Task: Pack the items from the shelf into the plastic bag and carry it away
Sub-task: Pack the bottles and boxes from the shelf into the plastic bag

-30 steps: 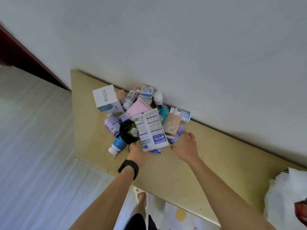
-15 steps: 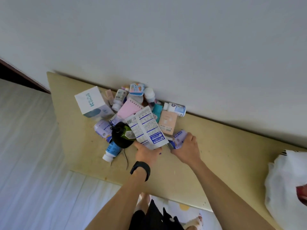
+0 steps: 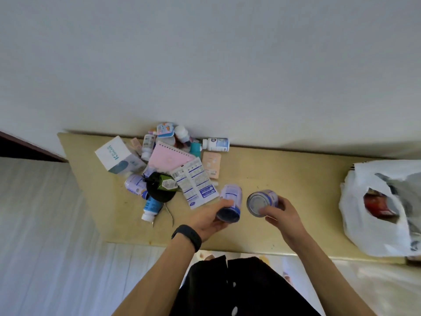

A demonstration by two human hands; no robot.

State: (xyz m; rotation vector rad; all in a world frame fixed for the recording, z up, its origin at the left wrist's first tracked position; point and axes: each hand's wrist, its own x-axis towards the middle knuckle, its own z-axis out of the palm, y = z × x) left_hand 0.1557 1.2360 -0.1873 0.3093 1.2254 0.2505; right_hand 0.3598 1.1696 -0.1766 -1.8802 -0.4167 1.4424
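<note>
On the yellowish shelf a heap of items lies against the wall: a white box, a pink notebook, a white printed packet, a dark green bottle and several small bottles. My left hand grips a purple can just right of the heap. My right hand grips a second purple can with its silver end toward me. A white plastic bag sits open at the shelf's right end, something red inside.
A white wall rises directly behind the shelf. Pale floorboards lie to the left, and a dark door frame shows at the far left. The shelf's front edge runs just ahead of my body.
Both hands have left the heap, each lifting a purple can and moving right and toward me. The view has swung right, bringing the bag further into sight.
</note>
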